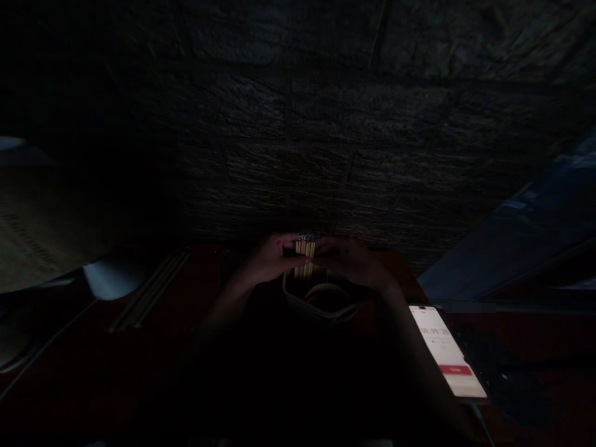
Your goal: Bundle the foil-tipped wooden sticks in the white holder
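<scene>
In the head view a bundle of thin pale sticks stands upright between my two hands. Something shiny and crinkled, like foil, lies across its top. My left hand grips the bundle from the left, and a small red mark shows on it. From the other side my right hand closes on the same sticks, with fingertips near the foil. Just below is an angular container with a pale rim and a rounded shape inside. Darkness hides the lower forearms and whether the sticks touch the container.
Several long thin rods lie on the dark reddish table at left. Beside them are a pale cone-shaped object and a brown printed surface. A lit phone with a cable lies at right. A textured block wall rises behind.
</scene>
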Available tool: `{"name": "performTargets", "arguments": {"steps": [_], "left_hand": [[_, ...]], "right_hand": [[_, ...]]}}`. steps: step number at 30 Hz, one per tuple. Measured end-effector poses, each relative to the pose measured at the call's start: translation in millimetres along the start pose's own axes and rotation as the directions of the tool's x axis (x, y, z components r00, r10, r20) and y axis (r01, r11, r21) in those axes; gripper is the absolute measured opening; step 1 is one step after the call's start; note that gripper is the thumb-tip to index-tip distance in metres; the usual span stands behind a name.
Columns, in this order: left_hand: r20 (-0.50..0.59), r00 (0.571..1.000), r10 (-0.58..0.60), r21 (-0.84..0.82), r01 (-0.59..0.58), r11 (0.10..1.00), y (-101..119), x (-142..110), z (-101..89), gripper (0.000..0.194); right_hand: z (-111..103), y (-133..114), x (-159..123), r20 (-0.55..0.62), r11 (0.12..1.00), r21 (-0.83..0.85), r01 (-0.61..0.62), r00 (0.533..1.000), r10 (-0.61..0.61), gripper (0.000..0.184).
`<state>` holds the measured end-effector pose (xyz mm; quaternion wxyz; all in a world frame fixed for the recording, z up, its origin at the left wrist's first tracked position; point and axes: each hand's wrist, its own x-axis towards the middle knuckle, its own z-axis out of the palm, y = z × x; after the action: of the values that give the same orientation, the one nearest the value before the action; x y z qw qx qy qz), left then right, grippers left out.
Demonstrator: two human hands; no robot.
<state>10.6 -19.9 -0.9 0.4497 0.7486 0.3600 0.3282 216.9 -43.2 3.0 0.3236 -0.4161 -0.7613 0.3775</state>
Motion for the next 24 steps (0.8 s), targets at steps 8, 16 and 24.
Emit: {"name": "performTargets", "arguments": {"steps": [8, 16, 24], "left_hand": [[-0.023, 1.0, 0.008, -0.008, -0.008, 1.0, -1.0, 1.2, 3.0, 0.034], [-0.049, 0.999, 0.02, 0.013, -0.019, 1.0, -1.0, 1.7, 4.2, 0.032], [-0.052, 0.999, -0.004, 0.008, 0.004, 1.0, -1.4, 2.4, 3.1, 0.032]], "right_hand": [[1.0, -4.3, -1.1, -0.012, 1.0, -0.01, -0.029, 1.0, 0.029, 0.012], [-0.6, -5.2, -2.3, -0.003, 1.0, 0.024, -0.019, 1.0, 0.019, 0.01], [-2.3, -2.6, -2.0, -0.01, 0.996, 0.092, 0.007, 1.0, -0.006, 0.014]]}}
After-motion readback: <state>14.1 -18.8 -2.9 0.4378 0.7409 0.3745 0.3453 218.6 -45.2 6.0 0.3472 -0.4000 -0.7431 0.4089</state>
